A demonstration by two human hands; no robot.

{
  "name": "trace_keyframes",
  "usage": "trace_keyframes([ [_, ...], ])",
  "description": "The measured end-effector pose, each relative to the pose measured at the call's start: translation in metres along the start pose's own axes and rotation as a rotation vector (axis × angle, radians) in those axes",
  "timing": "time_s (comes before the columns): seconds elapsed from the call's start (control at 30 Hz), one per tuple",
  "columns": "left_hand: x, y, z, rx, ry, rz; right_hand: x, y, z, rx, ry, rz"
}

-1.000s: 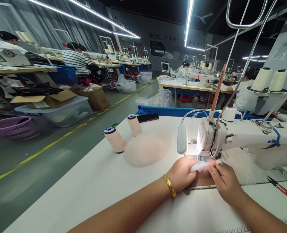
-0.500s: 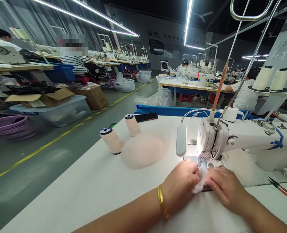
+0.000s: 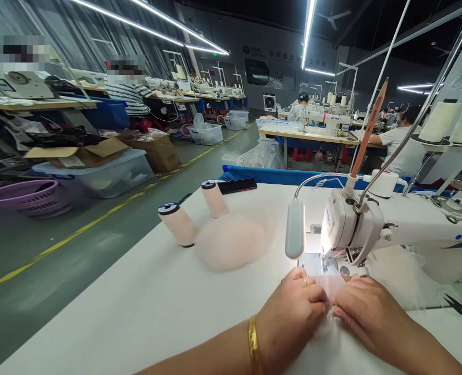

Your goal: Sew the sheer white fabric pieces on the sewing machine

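Note:
My left hand [image 3: 293, 310], with a gold bangle and a ring, pinches a small piece of sheer white fabric [image 3: 330, 285] just in front of the sewing machine's needle [image 3: 334, 260]. My right hand [image 3: 365, 310] grips the same piece from the right, fingers curled. The two hands nearly touch. The white sewing machine [image 3: 390, 229] stands right behind them, its lamp [image 3: 294, 229] lit over the needle plate.
A pale pink tulle heap [image 3: 234, 239] and two pink thread cones [image 3: 178, 224] lie on the white table [image 3: 137, 312] to the left. A black phone [image 3: 238, 186] sits at the far edge. Thread snips [image 3: 459, 307] lie right. Other people sew at nearby tables.
Both hands have drawn the fabric piece back from the needle toward me and now hold it lower on the table, closer together.

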State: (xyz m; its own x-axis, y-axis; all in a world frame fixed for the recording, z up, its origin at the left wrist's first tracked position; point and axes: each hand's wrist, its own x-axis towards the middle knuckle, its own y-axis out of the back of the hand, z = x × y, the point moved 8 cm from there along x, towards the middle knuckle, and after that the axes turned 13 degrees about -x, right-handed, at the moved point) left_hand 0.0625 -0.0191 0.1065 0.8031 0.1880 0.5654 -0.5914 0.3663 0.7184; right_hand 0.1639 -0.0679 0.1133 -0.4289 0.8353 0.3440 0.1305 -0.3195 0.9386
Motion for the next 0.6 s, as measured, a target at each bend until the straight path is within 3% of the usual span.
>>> trace_keyframes([
  [0.23,0.005,0.002,-0.011,0.001,0.016,0.028,-0.003,-0.020,0.015,-0.048,-0.074,-0.004],
  [0.4,0.009,0.001,-0.023,0.004,0.050,0.029,-0.002,-0.021,0.022,-0.059,-0.108,0.004],
  [0.6,0.015,0.001,-0.043,-0.128,0.227,-0.060,0.003,-0.021,0.021,0.034,-0.154,0.008],
])
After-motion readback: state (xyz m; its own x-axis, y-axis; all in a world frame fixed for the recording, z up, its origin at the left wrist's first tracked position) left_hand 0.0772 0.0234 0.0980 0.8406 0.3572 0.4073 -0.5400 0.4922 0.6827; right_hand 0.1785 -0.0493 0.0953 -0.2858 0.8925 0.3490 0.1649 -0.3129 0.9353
